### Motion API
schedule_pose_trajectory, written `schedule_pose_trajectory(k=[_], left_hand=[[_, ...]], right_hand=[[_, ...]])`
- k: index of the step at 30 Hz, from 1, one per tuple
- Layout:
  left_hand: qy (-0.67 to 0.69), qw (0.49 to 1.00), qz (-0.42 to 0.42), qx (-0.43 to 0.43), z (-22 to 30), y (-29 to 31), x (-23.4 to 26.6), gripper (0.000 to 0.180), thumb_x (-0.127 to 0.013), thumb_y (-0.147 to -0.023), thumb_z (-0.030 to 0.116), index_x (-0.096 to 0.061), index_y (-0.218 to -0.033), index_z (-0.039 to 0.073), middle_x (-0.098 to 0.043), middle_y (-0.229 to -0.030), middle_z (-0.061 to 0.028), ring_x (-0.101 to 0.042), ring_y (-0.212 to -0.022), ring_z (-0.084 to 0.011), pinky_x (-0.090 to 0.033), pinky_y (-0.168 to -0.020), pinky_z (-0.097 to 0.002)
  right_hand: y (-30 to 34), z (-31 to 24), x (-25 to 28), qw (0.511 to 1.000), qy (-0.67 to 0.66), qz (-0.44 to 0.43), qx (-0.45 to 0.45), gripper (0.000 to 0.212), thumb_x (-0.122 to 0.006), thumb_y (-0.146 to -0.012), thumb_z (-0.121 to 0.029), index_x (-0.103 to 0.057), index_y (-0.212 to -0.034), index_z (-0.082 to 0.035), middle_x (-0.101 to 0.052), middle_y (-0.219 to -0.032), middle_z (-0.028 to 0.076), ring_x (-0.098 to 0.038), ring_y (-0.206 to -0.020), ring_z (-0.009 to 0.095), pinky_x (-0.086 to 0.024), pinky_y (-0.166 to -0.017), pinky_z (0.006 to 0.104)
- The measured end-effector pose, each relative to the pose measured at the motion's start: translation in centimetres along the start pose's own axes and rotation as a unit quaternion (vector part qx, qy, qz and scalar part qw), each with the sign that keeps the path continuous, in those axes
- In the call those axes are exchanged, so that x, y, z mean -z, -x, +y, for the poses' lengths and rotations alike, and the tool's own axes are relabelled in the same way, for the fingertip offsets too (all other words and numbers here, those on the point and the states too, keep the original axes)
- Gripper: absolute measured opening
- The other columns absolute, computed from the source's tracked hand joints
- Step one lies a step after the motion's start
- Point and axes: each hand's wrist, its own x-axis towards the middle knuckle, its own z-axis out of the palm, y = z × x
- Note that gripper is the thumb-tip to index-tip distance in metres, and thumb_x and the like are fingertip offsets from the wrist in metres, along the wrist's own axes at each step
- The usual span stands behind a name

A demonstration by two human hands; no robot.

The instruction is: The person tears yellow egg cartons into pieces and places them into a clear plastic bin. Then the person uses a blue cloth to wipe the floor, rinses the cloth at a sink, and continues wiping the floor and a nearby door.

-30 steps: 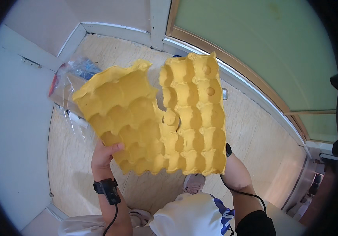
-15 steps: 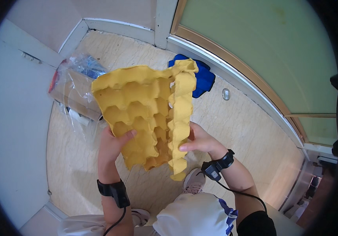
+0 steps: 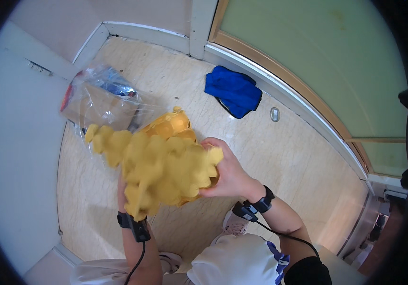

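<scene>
Egg tray [image 3: 163,164] folded, blurred, above floor [image 3: 303,156]. Right hand [image 3: 231,173] gripping its right end, tray edge between thumb and fingers. Left hand behind egg tray, fingers hidden, can't tell grip. Long axis roughly left-right, bumps toward camera.

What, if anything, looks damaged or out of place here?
The yellow egg tray in the right hand looks damaged: it is folded over, with an uneven outline. A blue fabric item lying on the floor, near the green panel, may be out of place.
</scene>
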Motion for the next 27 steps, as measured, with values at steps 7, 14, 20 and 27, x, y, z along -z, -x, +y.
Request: schedule_pose_trajectory(k=[7,14,20,27], left_hand=[[-0.208,0.959,-0.038,0.188,-1.6,-4.7,1.8,0.053,-0.071,-0.076,0.008,-0.049,-0.123,0.002,-0.061,-0.113,-0.0089,-0.06,-0.101,-0.0211,-0.05,-0.083,-0.0318],[-0.367,0.921,0.006,0.131,-3.5,-4.3,4.0,0.057,-0.075,-0.074,0.014,-0.048,-0.123,0.0,-0.059,-0.115,-0.0103,-0.059,-0.1,-0.022,-0.049,-0.082,-0.0309],[-0.604,0.789,0.104,-0.032,-2.7,-3.0,0.2,0.064,-0.077,-0.069,0.02,-0.049,-0.126,0.01,-0.056,-0.118,-0.0119,-0.055,-0.104,-0.024,-0.045,-0.084,-0.0331],[-0.782,0.593,-0.055,-0.185,-9.2,-0.7,-3.0,0.062,-0.068,-0.075,0.034,-0.049,-0.131,0.016,-0.025,-0.146,-0.018,-0.021,-0.134,-0.0413,-0.021,-0.104,-0.0562]], right_hand=[[2.3,5.3,3.8,0.719,-0.616,-0.031,-0.321,0.069,-0.06,-0.084,-0.039,-0.036,-0.136,0.0,-0.046,-0.134,0.011,-0.049,-0.118,0.021,-0.042,-0.098,0.0325],[7.7,8.5,2.4,0.719,-0.57,0.014,-0.397,0.058,-0.059,-0.088,-0.029,-0.04,-0.134,0.0,-0.053,-0.127,0.009,-0.053,-0.112,0.017,-0.043,-0.095,0.0305],[8.6,7.1,1.9,0.81,-0.466,0.057,-0.351,0.059,-0.067,-0.08,-0.013,-0.042,-0.132,-0.001,-0.054,-0.124,0.006,-0.051,-0.111,0.014,-0.04,-0.096,0.0279],[8.0,7.8,2.3,0.819,-0.457,0.082,-0.336,0.059,-0.068,-0.077,-0.007,-0.044,-0.13,-0.002,-0.056,-0.121,0.004,-0.053,-0.109,0.013,-0.041,-0.095,0.0272]])
